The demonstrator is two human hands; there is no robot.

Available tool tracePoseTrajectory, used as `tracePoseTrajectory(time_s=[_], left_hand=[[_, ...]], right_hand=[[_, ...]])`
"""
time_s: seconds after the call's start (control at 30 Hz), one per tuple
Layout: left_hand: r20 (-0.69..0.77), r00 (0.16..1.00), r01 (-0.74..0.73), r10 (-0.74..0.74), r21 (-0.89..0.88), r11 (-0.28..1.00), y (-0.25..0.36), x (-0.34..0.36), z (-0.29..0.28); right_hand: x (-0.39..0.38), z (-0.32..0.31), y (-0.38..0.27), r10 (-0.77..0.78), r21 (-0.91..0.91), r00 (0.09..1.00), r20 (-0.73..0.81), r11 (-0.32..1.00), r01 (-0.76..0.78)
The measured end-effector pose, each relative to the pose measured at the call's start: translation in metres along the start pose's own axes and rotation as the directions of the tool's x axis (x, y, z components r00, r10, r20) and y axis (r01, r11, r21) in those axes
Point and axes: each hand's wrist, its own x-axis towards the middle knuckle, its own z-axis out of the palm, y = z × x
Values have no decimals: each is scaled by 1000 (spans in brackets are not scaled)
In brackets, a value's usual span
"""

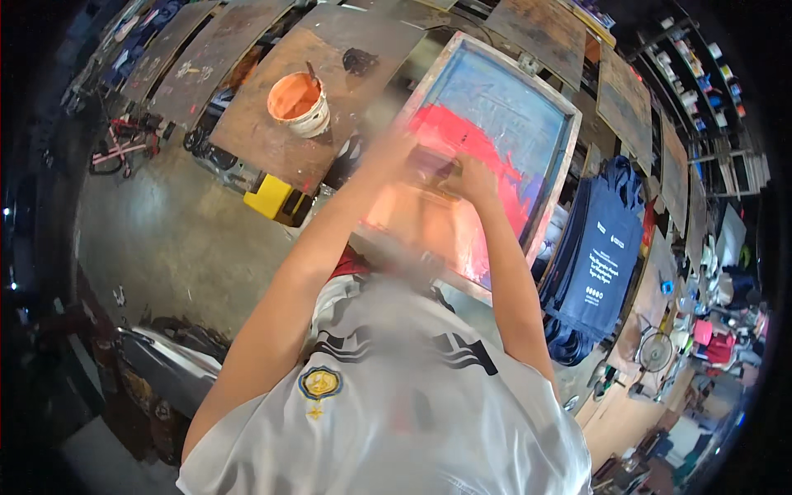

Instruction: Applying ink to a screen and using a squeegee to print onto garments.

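Note:
A screen-printing frame with a pale, paint-stained rim lies in front of me, its mesh partly blue and partly coated with red-pink ink. Across the inked mesh stands a squeegee, dark and partly blurred. My left hand grips its left end, smeared by motion. At the other end my right hand is closed around it, fingers bent over the top. The squeegee's lower edge is hard to make out.
An ink-smeared white bucket with orange-red ink and a stick stands on a wooden board at the left. Dark blue printed bags are stacked right of the frame. A yellow-and-black object sits by the board's near edge.

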Motion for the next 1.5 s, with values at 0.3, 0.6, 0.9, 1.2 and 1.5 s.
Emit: tracePoseTrajectory(time_s=[0.3, 0.6, 0.9, 1.2, 1.5], left_hand=[[23, 958, 281, -287, 142, 949, 13, -31, -4], [-293, 949, 180, -115, 206, 962, 8, -19, 15], [-347, 827, 513, -442, 148, 845, 38, -80, 29], [-229, 920, 373, -318, 265, 889, 27, -33, 9], [-444, 811, 499, -380, 187, 846, 64, -83, 23]], right_hand=[[24, -7, -6, -445, -108, 890, 98, 885, 454], [-2, 0, -8, -227, -30, 964, -137, 974, 225], [44, -7, -26, -617, -19, 775, 138, 781, 625], [29, 1, -2, -537, 34, 843, -31, 843, 537], [41, -8, -25, -612, -95, 788, 61, 783, 615]])
